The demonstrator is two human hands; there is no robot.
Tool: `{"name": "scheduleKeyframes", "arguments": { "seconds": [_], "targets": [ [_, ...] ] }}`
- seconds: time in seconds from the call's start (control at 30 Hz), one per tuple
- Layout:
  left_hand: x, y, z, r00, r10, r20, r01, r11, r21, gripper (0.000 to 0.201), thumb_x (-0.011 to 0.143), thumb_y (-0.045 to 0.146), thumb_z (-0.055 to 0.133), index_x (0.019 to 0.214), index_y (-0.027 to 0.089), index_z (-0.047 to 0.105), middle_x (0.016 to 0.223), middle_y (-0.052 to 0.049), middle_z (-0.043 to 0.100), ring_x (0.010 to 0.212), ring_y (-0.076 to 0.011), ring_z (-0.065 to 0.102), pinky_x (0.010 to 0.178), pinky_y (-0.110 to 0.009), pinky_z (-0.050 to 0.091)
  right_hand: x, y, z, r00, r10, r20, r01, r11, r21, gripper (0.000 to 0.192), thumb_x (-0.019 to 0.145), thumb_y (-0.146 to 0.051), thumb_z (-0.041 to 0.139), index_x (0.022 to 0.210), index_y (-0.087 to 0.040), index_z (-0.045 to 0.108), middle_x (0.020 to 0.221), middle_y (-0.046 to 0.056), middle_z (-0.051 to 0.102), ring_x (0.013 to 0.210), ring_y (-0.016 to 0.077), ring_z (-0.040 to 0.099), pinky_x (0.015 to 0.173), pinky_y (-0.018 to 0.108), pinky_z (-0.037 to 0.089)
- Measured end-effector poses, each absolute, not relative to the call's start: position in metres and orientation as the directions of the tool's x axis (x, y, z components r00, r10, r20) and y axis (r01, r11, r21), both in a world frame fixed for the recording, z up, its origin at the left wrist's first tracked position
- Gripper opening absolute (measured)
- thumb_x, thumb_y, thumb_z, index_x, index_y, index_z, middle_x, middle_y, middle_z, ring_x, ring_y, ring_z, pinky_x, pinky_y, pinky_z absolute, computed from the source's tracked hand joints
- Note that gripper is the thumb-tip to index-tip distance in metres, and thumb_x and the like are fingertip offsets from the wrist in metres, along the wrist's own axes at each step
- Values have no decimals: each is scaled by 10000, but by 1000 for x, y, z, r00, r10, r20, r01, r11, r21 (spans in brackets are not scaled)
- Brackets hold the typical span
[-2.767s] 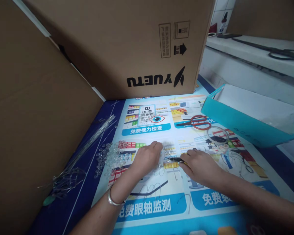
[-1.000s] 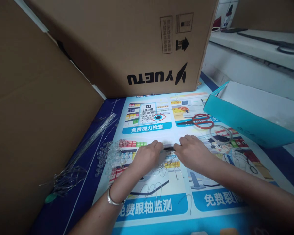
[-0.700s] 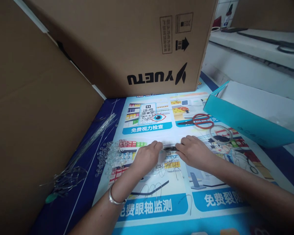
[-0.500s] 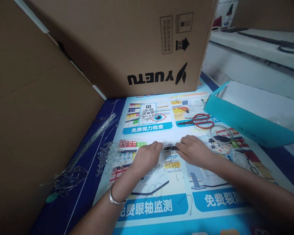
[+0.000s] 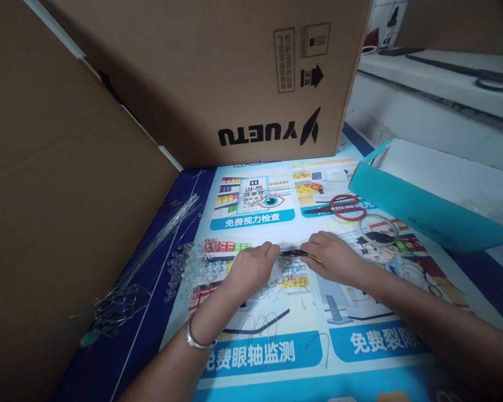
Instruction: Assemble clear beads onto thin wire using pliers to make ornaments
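Cardboard boxes wall a poster-covered tabletop [image 5: 276, 357]; the right hand [image 5: 335, 259] grips dark pliers [image 5: 293, 254], long axis pointing left toward the left hand [image 5: 251, 271]. Left fingers [image 5: 272, 250] pinch something small at the tip; clear beads [image 5: 193, 265] lie left.

Cardboard box [image 5: 218, 78]: "YUETU" printed upside down, up-arrow and handling symbols beside. Printed mat [image 5: 276, 335]: "免费视力检查" on blue band below eye graphic, "免费眼轴监测" near front edge, "免费裂" partly hidden by forearm.
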State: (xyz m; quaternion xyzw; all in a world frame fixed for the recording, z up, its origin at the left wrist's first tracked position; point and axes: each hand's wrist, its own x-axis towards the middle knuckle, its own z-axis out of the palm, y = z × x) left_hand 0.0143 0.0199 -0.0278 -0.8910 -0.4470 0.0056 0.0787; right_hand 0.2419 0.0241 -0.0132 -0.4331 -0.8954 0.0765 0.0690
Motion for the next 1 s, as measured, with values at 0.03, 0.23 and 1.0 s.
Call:
{"name": "scheduleKeyframes", "arguments": {
  "seconds": [0.03,0.23,1.0],
  "targets": [
    [14,20,-28,604,794,66,793,-592,-145,102,848,128,394,900,184,462,782,-31,534,599,-168,520,491,-272,321,242,24,-13,-617,785,60,765,615,-190,282,898,-367,379,934,-184,591,845,73,545,853,186,468,783,314,322],
    [14,20,-31,609,789,82,792,-598,-124,95,866,143,382,890,185,464,772,-25,539,598,-169,536,488,-274,326,239,20,-12,-626,777,68,768,629,-118,301,904,-367,359,946,-188,597,847,85,550,853,198,458,770,326,310],
    [12,21,-34,592,805,40,803,-585,-111,94,871,165,379,901,174,468,779,-31,548,616,-160,543,511,-253,321,233,12,-22,-631,763,140,773,633,36,227,891,-225,361,839,-173,576,789,86,536,800,203,436,718,338,254]
  ]
}}
